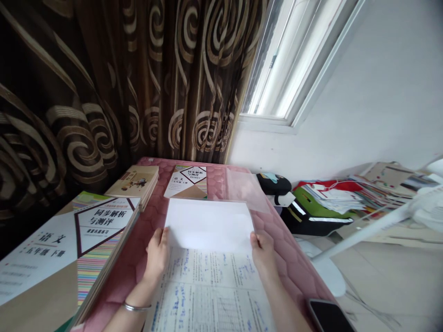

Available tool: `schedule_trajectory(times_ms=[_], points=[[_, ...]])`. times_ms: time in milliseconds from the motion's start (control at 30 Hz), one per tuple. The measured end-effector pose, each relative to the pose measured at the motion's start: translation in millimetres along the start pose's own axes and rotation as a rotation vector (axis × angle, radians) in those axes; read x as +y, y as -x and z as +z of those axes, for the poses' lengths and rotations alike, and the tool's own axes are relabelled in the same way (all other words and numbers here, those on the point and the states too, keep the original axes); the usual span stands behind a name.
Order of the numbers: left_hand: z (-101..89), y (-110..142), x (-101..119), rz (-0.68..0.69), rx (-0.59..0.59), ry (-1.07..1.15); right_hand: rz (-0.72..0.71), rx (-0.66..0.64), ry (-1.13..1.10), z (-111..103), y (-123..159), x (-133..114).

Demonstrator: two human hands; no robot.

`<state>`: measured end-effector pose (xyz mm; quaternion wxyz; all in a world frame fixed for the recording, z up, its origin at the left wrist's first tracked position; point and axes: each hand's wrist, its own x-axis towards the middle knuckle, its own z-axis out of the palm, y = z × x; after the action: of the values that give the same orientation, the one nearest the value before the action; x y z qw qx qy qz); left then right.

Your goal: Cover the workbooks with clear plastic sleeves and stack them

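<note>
A white sheet (209,223) lies in front of me, pinched at its left edge by my left hand (158,252) and at its right edge by my right hand (263,256). Each thumb shows at the side of it, while most fingers are hidden beneath. Below the sheet, between my forearms, spreads a printed worksheet (211,290) with columns of text and blue handwriting. Whether the two are joined or stacked I cannot tell. A silver bangle (137,307) circles my left wrist.
Left on the pink quilted surface (290,263) are a large workbook pile (44,276) and brown-covered books (133,182). Ahead lie another workbook (188,182) and a translucent film (245,186). A phone (328,316) rests bottom right. Beyond stand a white fan (367,235), bags (311,207) and stacked papers (384,184).
</note>
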<state>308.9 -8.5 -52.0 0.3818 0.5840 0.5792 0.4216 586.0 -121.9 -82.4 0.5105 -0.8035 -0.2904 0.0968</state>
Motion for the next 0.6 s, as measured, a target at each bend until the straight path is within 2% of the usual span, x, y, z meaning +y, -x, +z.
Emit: schedule_trajectory(times_ms=[100, 367, 600], points=[[0.8, 0.3, -2.9, 0.058, -0.002, 0.04, -0.012, 0.001, -0.034, 0.6, 1.8, 0.0], [3.3, 1.4, -3.1, 0.064, 0.031, 0.184, -0.032, 0.009, -0.141, -4.1, 7.7, -6.4], [2.7, 4.4, 0.4, 0.1, -0.036, 0.285, -0.095, 0.026, -0.161, -2.8, 5.8, -2.0]])
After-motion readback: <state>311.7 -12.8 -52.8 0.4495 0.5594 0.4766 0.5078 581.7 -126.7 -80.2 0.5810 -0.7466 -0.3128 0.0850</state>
